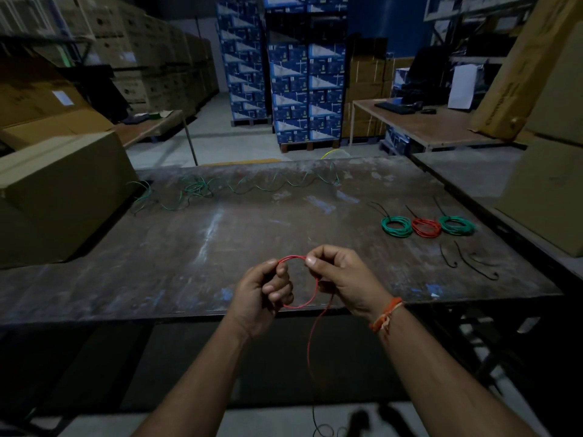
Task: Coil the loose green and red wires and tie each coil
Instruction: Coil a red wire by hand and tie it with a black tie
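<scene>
Worn dark table (pixel 220 241), with loose green wire (pixel 202 187) snaking thin and wavy along its far edge. At its right, three tied coils: two green (pixel 397 227) (pixel 456 225), one red (pixel 426 227), plus three black ties (pixel 473 263) nearby. Above near edge, thin red wire (pixel 310 293) in one loop, tail hanging down, left grip (pixel 263 294) and right grip (pixel 339 275) both pinching it.

Two bare forearms without sleeves; an orange and white braided thread band (pixel 385 316) circles the right wrist.
</scene>
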Available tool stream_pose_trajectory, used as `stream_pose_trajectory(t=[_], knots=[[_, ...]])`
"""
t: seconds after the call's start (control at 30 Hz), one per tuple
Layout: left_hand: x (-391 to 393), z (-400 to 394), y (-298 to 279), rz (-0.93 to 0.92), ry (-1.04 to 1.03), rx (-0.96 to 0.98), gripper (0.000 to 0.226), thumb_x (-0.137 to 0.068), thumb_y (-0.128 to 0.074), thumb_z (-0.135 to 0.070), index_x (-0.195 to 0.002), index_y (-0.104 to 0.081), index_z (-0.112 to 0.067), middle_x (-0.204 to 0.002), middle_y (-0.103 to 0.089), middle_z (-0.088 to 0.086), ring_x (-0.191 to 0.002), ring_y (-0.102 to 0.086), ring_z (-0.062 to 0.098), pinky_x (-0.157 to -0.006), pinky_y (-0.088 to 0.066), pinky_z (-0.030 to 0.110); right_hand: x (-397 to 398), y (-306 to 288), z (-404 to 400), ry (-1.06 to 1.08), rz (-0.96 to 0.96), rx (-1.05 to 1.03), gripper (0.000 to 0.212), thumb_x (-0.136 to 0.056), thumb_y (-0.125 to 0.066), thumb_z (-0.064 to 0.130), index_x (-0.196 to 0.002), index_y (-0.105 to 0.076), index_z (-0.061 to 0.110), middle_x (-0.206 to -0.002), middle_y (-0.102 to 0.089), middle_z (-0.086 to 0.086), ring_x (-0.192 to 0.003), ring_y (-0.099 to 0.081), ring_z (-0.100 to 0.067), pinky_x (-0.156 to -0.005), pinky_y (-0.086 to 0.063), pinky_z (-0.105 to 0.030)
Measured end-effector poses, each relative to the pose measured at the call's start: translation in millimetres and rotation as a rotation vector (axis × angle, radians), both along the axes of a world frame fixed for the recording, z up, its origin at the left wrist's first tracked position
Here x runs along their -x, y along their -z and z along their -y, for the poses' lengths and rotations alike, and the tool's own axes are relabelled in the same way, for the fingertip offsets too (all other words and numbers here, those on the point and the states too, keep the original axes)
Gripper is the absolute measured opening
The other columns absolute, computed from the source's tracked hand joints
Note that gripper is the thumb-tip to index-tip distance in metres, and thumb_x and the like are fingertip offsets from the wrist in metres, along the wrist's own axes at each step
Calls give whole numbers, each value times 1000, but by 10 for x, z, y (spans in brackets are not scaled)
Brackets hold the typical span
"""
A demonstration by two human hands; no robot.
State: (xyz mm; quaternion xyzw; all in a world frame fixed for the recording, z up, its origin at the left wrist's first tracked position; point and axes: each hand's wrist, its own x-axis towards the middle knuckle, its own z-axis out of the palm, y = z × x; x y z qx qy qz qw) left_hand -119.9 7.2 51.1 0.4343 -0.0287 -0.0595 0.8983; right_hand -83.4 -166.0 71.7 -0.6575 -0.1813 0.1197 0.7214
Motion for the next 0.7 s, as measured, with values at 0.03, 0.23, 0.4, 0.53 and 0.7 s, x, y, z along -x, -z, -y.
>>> stream_pose_trajectory(t=[0.03,0.23,0.4,0.53,0.7], knots=[[-9,-2,10,18,2,-21,26,-96,-41,-22,-76,-54,-12,-45,-28,-11,-39,-26,5,-51,-19,28,-3,3,-2,2,5,-1,7,-99,-62,10,-93,-65,10,-73,-56,2,-66,-50,-7,-58,-42,-21],[-2,-5,25,-14,18,-114,41,-99,-38,-30,-90,-69,-4,-55,-32,-4,-46,-28,10,-52,-25,29,-30,52,30,66,151,66,20,-99,-58,3,-106,-72,15,-86,-71,8,-81,-63,-5,-70,-52,-21],[62,-4,-27,-99,114,-4,29,-88,-53,-26,-95,-73,-6,-61,-36,-4,-53,-32,10,-57,-25,29,-47,41,45,90,201,52,26,-98,-57,-3,-102,-75,15,-94,-75,8,-88,-65,-2,-70,-50,-17],[96,-81,8,-67,254,92,33,-72,-76,-17,-104,-69,-8,-70,-44,-1,-61,-40,11,-64,-32,30,-68,62,33,83,249,56,34,-97,-54,-6,-97,-75,21,-95,-74,7,-91,-64,-5,-75,-51,-21],[121,-61,13,-34,260,25,28,-80,-78,-25,-100,-67,-9,-71,-45,-2,-61,-42,11,-62,-25,33,-66,67,16,68,272,40,35,-97,-52,-8,-95,-74,20,-90,-70,7,-89,-63,-7,-75,-50,-22]])
